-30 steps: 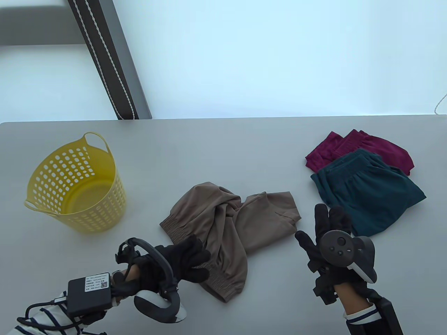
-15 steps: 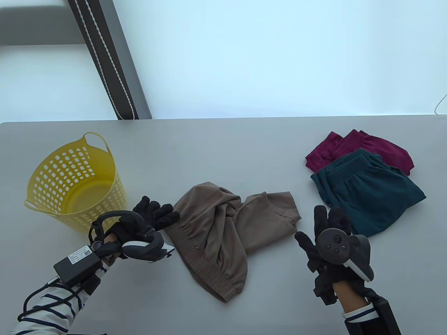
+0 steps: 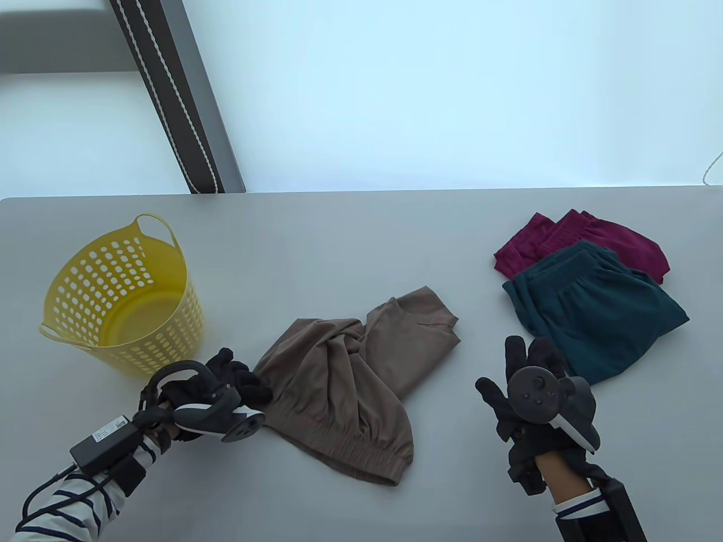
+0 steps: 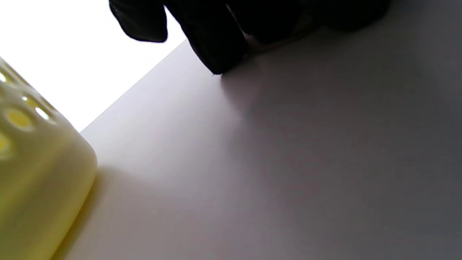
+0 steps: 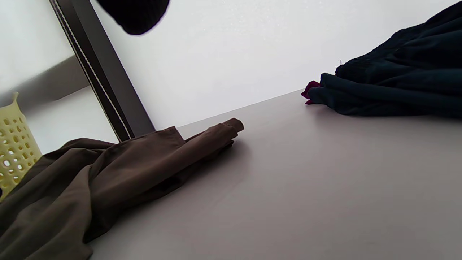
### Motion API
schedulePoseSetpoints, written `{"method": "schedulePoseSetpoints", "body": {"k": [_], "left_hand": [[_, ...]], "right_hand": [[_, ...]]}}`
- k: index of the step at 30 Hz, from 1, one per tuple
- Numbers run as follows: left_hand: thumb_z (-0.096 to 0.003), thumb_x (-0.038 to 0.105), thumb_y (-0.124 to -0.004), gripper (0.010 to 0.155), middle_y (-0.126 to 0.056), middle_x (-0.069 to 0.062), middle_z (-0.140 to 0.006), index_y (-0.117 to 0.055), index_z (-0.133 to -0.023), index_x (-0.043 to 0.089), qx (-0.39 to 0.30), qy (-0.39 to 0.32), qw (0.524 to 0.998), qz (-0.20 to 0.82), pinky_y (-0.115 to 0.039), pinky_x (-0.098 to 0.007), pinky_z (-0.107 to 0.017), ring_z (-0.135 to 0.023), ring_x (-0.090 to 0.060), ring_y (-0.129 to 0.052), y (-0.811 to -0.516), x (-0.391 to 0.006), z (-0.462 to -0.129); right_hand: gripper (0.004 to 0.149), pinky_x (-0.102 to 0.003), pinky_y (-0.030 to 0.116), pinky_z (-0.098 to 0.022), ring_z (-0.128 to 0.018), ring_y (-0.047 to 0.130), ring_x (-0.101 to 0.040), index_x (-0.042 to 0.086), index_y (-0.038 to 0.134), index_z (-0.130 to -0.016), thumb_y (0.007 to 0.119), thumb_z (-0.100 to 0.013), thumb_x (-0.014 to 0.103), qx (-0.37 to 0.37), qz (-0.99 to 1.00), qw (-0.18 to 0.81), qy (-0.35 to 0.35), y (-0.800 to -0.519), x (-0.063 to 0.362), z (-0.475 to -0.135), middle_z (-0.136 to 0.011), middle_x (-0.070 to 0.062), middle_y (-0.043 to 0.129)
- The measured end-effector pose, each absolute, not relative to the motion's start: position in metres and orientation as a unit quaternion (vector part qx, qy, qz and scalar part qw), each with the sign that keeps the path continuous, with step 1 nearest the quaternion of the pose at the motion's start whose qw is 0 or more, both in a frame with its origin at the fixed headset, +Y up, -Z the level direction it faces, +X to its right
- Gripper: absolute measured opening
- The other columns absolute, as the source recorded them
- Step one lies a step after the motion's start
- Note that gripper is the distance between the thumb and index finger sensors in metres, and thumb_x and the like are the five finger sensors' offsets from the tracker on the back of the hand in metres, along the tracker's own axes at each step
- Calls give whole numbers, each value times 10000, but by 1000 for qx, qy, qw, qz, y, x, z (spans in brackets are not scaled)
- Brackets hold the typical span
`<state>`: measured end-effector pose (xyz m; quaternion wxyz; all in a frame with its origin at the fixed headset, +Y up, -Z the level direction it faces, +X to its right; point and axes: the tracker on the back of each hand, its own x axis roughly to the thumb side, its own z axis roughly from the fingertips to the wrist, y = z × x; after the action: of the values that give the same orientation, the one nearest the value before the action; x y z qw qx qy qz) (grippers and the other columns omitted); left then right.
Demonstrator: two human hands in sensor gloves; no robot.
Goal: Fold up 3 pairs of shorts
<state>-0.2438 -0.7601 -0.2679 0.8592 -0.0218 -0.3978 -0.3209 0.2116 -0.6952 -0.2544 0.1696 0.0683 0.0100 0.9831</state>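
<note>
Crumpled tan shorts (image 3: 339, 384) lie at the table's middle front, legs twisted and the elastic waistband towards me. My left hand (image 3: 243, 381) has its fingers curled on the waistband's left corner. In the left wrist view only dark fingers (image 4: 213, 43) over the table show. My right hand (image 3: 525, 372) hovers with fingers spread between the tan shorts (image 5: 108, 173) and the folded teal shorts (image 3: 593, 316), holding nothing. The teal pair lies on top of folded maroon shorts (image 3: 587, 237) at the back right.
A yellow perforated basket (image 3: 113, 293) stands at the left, close to my left hand, and shows in the left wrist view as well (image 4: 36, 173). The grey table (image 3: 339, 243) ends at a bright wall behind, with a dark slanted post (image 3: 169, 96).
My left hand went from the waistband's near end up to its left corner and gripped it. The tan shorts slid left and turned. The right hand barely moved.
</note>
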Motion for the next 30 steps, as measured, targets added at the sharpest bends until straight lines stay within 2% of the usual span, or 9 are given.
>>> {"method": "schedulePoseSetpoints", "body": {"k": [5,10,14,16,20,23,26,28,30], "left_hand": [[-323,578,-568,646,-831,186,-842,-551,-923,341,55,-447,820,-353,-716,-481,-744,-880,-95,-922,-765,-236,-227],[-435,533,-470,549,-862,144,-765,-609,-890,260,112,-489,773,-388,-707,-510,-735,-834,-132,-935,-772,-221,-202],[-460,537,-441,484,-904,200,-689,-675,-831,332,109,-512,765,-376,-722,-485,-738,-767,-75,-987,-758,-203,-200],[-462,541,-451,460,-918,202,-673,-699,-806,364,99,-503,796,-322,-722,-496,-738,-751,-79,-1002,-739,-192,-207],[-478,540,-467,449,-919,170,-702,-717,-806,362,121,-451,857,-220,-723,-529,-732,-736,-117,-1022,-671,-166,-232],[-497,529,-490,447,-927,129,-679,-752,-793,322,107,-387,900,-170,-722,-553,-718,-716,-148,-1028,-617,-150,-255],[-510,525,-516,446,-948,102,-624,-797,-762,288,123,-339,925,-123,-735,-557,-698,-668,-162,-1041,-570,-141,-274],[-514,523,-526,447,-950,89,-616,-805,-759,276,127,-309,937,-103,-734,-559,-694,-660,-174,-1037,-540,-139,-285],[-515,520,-532,445,-954,84,-616,-810,-759,273,155,-282,942,-99,-735,-559,-693,-660,-179,-1039,-518,-141,-290]], "right_hand": [[825,-726,336,-516,-753,214,-729,-26,111,-1011,543,-522,480,71,983,167,27,-701,207,-256,-896,-475,97],[835,-724,331,-524,-763,207,-725,-17,93,-1011,537,-523,494,91,979,166,75,-714,194,-257,-917,-453,98],[888,-726,313,-535,-775,183,-721,1,19,-1001,535,-518,538,146,963,163,157,-729,173,-257,-939,-420,68],[927,-731,290,-539,-782,158,-719,17,-11,-998,544,-508,574,177,948,177,197,-733,159,-255,-954,-397,51],[1026,-749,223,-532,-796,95,-706,24,-48,-999,564,-473,657,255,909,202,262,-733,122,-247,-974,-377,26],[1103,-760,195,-524,-801,66,-702,2,-73,-995,569,-447,711,279,900,207,262,-731,96,-244,-979,-393,27],[1125,-758,248,-530,-814,154,-714,-57,-12,-1001,598,-443,705,250,919,213,217,-731,81,-245,-990,-416,138],[989,-737,374,-548,-832,372,-692,-83,180,-1010,669,-471,587,165,946,244,138,-729,76,-248,-976,-391,379],[689,-675,569,-540,-785,687,-586,-27,430,-979,694,-499,391,107,954,267,89,-722,81,-254,-887,-292,662]]}}
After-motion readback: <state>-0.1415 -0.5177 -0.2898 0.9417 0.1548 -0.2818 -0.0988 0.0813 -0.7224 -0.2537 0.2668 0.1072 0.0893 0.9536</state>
